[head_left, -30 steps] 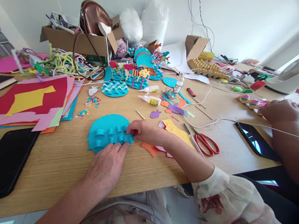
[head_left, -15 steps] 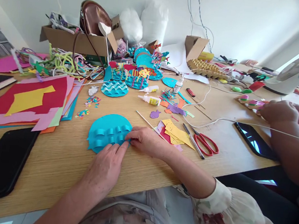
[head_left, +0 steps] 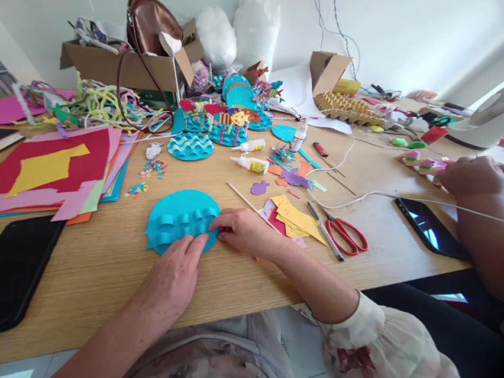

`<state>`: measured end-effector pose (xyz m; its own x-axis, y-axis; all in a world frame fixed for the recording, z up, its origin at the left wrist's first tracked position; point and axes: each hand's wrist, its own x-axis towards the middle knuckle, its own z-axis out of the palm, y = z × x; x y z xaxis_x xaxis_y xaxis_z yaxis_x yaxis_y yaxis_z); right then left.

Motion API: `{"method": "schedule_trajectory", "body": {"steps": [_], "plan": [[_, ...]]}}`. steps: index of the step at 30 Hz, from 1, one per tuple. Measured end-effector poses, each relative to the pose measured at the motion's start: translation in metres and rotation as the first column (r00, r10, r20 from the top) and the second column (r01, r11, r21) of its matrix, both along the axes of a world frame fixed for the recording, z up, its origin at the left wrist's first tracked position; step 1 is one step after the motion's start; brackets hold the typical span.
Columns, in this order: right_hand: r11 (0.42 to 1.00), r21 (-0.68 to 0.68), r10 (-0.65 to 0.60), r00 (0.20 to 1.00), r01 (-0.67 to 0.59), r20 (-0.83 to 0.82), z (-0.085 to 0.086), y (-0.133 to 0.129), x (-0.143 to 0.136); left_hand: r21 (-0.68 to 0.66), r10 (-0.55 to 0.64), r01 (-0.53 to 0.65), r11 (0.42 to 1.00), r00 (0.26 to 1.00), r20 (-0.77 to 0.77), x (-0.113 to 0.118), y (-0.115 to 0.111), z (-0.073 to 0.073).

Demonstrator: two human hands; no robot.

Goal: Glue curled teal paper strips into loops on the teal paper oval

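A round blue paper disc (head_left: 175, 201) lies on the wooden table, with rows of looped blue paper strips (head_left: 185, 219) standing up in waves across it. My left hand (head_left: 178, 270) rests at its lower edge, fingertips pressed together on the nearest blue strip; its thumb is hidden. At the disc's right edge my right hand (head_left: 248, 231) has thumb and forefinger pinched at the end of that strip. The grip of both hands partly covers the strip. A thin wooden stick (head_left: 250, 204) and yellow paper scraps (head_left: 299, 220) lie beyond my right hand.
Red-handled scissors (head_left: 348, 237) and a pen (head_left: 326, 232) lie to the right, near a phone (head_left: 429, 227). Glue bottles (head_left: 249, 163) stand and lie behind. Coloured paper sheets (head_left: 62, 165) and a black tablet (head_left: 3, 278) are at left. Another person's hands (head_left: 475, 181) work at far right.
The view has shifted slightly. My fingertips have moved a little along the strip's lower right part; both hands stay at the blue disc.
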<state>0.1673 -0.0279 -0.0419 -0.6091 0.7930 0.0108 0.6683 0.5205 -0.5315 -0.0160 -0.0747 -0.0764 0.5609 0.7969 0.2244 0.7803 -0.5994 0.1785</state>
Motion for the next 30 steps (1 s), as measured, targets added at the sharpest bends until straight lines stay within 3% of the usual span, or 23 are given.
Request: {"method": "schedule_trajectory", "body": {"steps": [13,17,21,30], "plan": [[0.999,-0.014,0.041,0.997,-0.042,-0.07,-0.002,0.001,0.003,-0.004,0.057,-0.058,0.998,0.986,-0.154,0.011,-0.004,0.002],[0.994,-0.104,-0.044,0.993,0.033,-0.106,0.0,0.005,0.009,-0.041,0.069,-0.08,0.996,0.976,-0.207,0.015,-0.005,0.006],[0.976,-0.14,-0.168,0.986,0.164,-0.015,0.006,0.01,0.016,-0.046,0.06,-0.074,0.996,0.968,-0.242,0.017,-0.005,0.009],[0.986,-0.137,-0.046,0.937,0.099,0.347,0.031,0.017,0.004,-0.06,0.067,-0.085,0.995,0.963,-0.262,0.019,-0.002,0.014]]}}
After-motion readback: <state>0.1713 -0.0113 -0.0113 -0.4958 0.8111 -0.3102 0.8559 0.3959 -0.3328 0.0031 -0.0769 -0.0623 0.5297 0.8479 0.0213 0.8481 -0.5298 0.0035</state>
